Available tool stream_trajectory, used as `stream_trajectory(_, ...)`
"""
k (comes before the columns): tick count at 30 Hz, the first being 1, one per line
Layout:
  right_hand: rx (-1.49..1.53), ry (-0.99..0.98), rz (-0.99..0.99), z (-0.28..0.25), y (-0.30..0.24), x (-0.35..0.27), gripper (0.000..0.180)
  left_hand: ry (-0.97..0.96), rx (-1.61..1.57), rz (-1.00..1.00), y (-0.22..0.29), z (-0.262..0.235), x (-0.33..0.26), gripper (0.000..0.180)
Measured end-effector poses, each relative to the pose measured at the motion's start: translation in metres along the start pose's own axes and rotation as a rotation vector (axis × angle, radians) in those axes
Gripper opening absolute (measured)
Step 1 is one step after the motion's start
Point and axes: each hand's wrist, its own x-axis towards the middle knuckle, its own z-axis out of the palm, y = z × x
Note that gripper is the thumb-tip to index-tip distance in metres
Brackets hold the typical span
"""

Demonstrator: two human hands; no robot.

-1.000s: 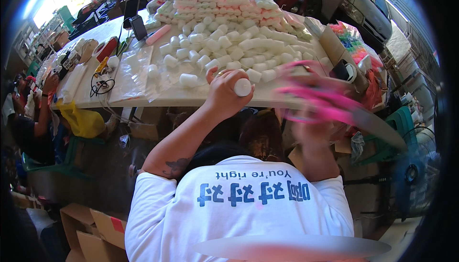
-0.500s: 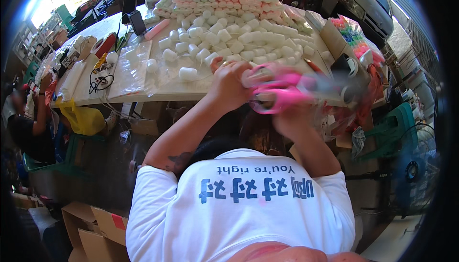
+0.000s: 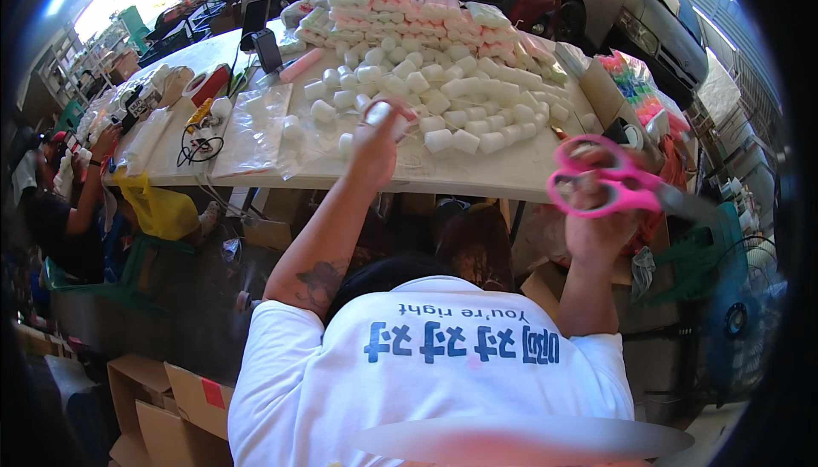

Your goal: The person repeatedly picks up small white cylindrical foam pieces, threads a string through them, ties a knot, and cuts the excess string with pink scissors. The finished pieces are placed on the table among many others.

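My left hand (image 3: 372, 153) is raised over the table's front part, its fingers closed around a short white cylinder (image 3: 379, 113). Scissors with pink handles (image 3: 626, 187) are in my right hand (image 3: 596, 230), off to the right at the table's front edge. Fingers pass through the handle loops, and the grey blades point away to the right, slightly blurred. Just beyond my left hand spreads a heap of similar short white cylinders (image 3: 439, 141), some lying end to end in rows.
Packed bags (image 3: 392, 11) of pink and white pieces are stacked behind the heap. Clear plastic bags (image 3: 250, 130) lie on the table at left, near a black cable (image 3: 200, 150). A cardboard box (image 3: 599, 90) stands at right. Another person (image 3: 64, 198) sits far left.
My hands have moved apart: the left one a little left, the right one to the right with the scissors. A white cylinder now shows in my left fingers.
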Motion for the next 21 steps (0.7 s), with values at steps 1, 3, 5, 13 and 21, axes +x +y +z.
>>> stream_trajectory(1,0.018,0.001,0.07,-0.006,0.011,-0.011,0.047,0.047,-0.326,-0.076,0.004,-0.004,0.005,0.044)
stream_trajectory(3,-0.026,-0.201,0.428,-0.01,0.041,-0.038,0.044,0.015,-0.451,-0.111,0.007,-0.008,0.007,0.065)
stream_trajectory(5,0.019,-0.421,0.8,-0.013,0.073,-0.055,0.036,-0.024,-0.535,-0.093,0.004,-0.005,0.004,0.072)
stream_trajectory(13,-0.007,-0.503,0.841,0.002,0.119,-0.052,0.031,-0.096,-0.504,-0.075,-0.008,0.008,0.003,0.075)
stream_trajectory(21,0.023,-0.357,0.839,0.018,0.128,-0.043,0.026,-0.134,-0.511,-0.086,-0.025,0.001,0.004,0.076)
